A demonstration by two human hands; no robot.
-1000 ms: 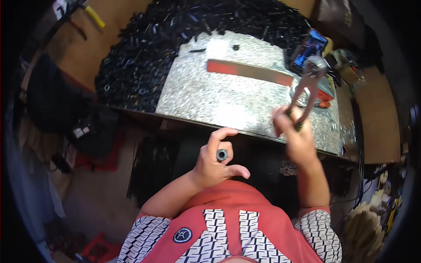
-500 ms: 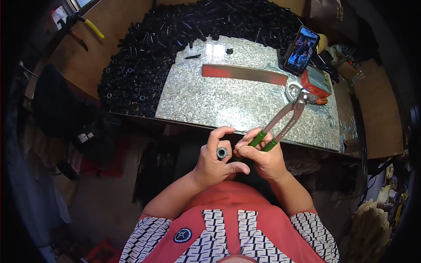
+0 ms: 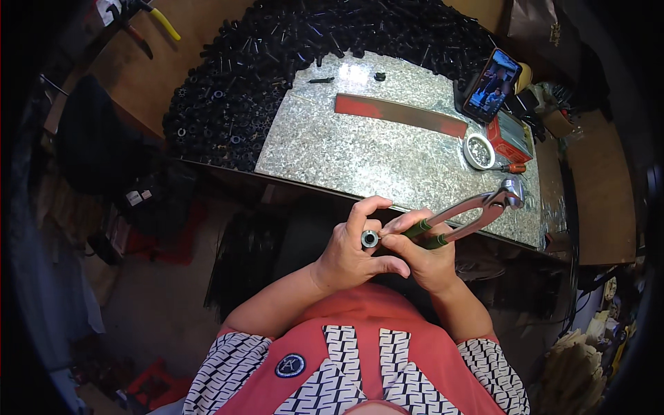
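Just off the near edge of the grey speckled worktop (image 3: 311,152), the left hand (image 3: 346,252) is clamping a small black hollow tube (image 3: 364,242) in its lower fingers, forefinger and thumb standing apart. Beside it, the right hand (image 3: 427,261) is gripping green-handled steel pincers (image 3: 496,201), their head pointing toward the worktop's right edge; its fingertips are pinching together near the tube, contact being unclear. Near the right edge, a round white bowl (image 3: 470,163) is holding small shiny bits; black parts (image 3: 221,104) are lying heaped along the far and left edges.
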